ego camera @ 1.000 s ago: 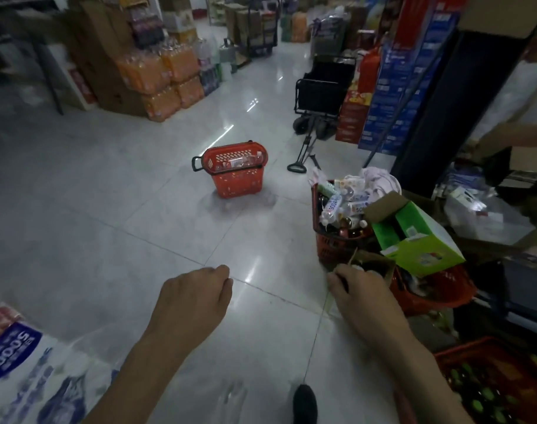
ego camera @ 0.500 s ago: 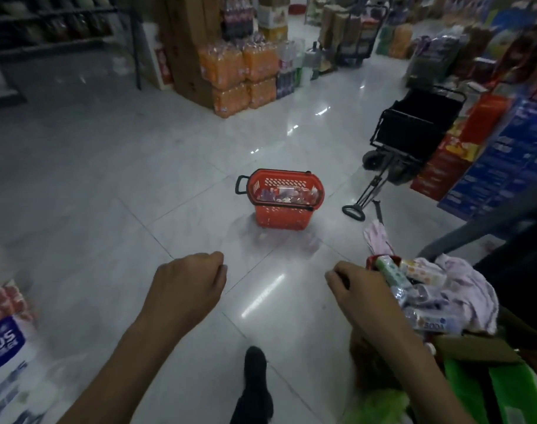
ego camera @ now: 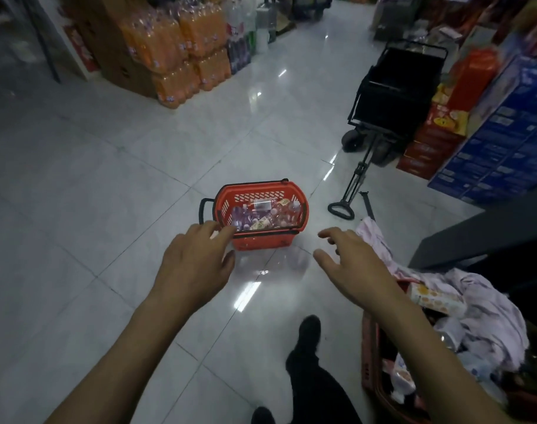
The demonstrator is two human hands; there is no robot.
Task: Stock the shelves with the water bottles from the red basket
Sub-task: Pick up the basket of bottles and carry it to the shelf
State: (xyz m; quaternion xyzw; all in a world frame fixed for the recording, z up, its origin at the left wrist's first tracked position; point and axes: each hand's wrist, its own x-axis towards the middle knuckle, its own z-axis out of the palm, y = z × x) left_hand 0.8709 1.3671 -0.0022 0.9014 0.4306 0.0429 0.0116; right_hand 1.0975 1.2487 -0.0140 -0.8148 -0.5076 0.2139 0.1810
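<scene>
A red basket [ego camera: 303, 211] with a black side handle stands on the pale tiled floor in the middle of the view. Several clear water bottles [ego camera: 261, 216] lie inside it. My left hand [ego camera: 195, 264] is stretched out with fingers apart, its fingertips over the basket's near left corner, holding nothing. Whether it touches the rim I cannot tell. My right hand [ego camera: 349, 266] hovers open to the right of the basket, apart from it and holding nothing.
A black folding cart [ego camera: 395, 93] stands at the right, its handle on the floor. Stacked red and blue boxes [ego camera: 490, 117] line the right side. Orange drink packs [ego camera: 175, 50] stand far left. Another red basket [ego camera: 369, 362] with cloth and goods sits near right. My dark shoe [ego camera: 307, 332] is below.
The red basket is now much closer and lower in view as I have walked toward it. Both hands have gone from closed to spread and reach forward toward the basket.
</scene>
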